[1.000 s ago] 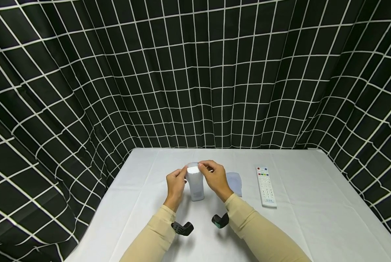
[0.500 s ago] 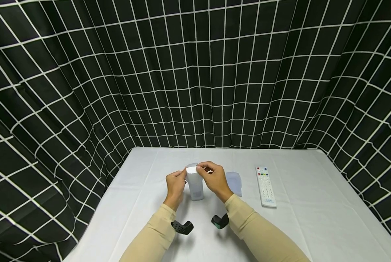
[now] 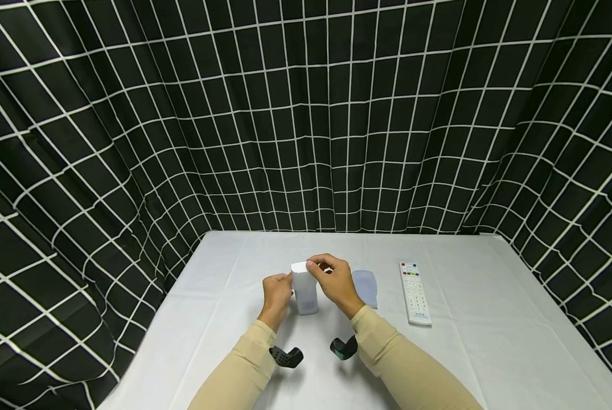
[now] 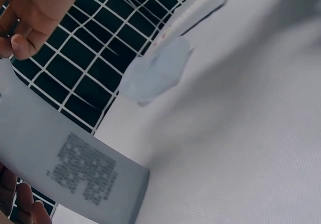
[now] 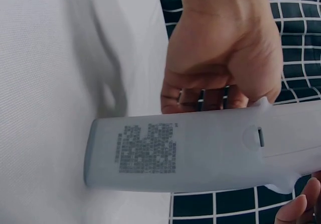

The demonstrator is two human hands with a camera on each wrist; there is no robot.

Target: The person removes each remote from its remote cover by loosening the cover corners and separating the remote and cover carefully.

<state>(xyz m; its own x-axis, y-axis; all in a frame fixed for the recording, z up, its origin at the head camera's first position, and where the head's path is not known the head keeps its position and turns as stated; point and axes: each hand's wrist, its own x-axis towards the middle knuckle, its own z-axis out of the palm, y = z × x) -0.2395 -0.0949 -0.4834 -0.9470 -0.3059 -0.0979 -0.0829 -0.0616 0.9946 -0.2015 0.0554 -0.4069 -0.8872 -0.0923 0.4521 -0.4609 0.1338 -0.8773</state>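
A white remote control (image 5: 296, 133) in a translucent cover (image 5: 215, 148) stands nearly upright, its back facing the head camera. A block of dark print shows through the cover, and a bare end with a battery-lid latch lies beyond the cover's edge. My left hand (image 3: 276, 296) grips its left side, fingers curled behind it. With thumb and fingertips my right hand (image 3: 336, 279) pinches its top right corner. In the left wrist view the right hand (image 4: 35, 13) is at the upper left, with left-hand fingers (image 4: 32, 206) below.
A flat bluish translucent cover (image 3: 365, 288) lies right of my hands on the white tablecloth (image 3: 469, 285). Farther right lies a second white remote (image 3: 415, 293) with its buttons up. A black gridded curtain (image 3: 331, 119) surrounds the table's back and sides.
My left hand has slid lower along the remote's side. The translucent edge that rose above the white top end no longer shows there. The right hand shifted slightly left and stays at the corner.
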